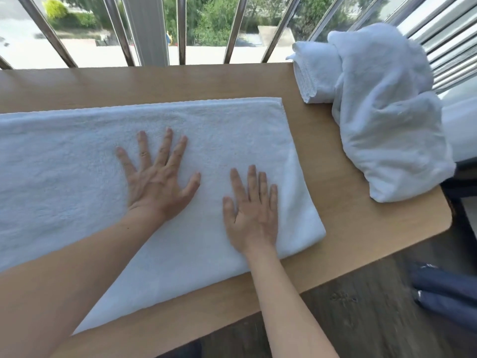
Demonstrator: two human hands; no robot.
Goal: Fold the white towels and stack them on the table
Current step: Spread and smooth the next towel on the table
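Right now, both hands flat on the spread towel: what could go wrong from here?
1. The crumpled white terry towel overhangs the right edge of the light wooden table; a nudge could send it off.
2. It lies against the folded white towel stack, so pulling it may drag the stack apart.
3. The left hand and right hand press the flat white towel, whose near edge reaches the table's front; smoothing towards the body might slide it off.

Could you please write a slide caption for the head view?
Left hand and right hand flat on a white towel on the wooden table; folded stack and crumpled towel at far right.
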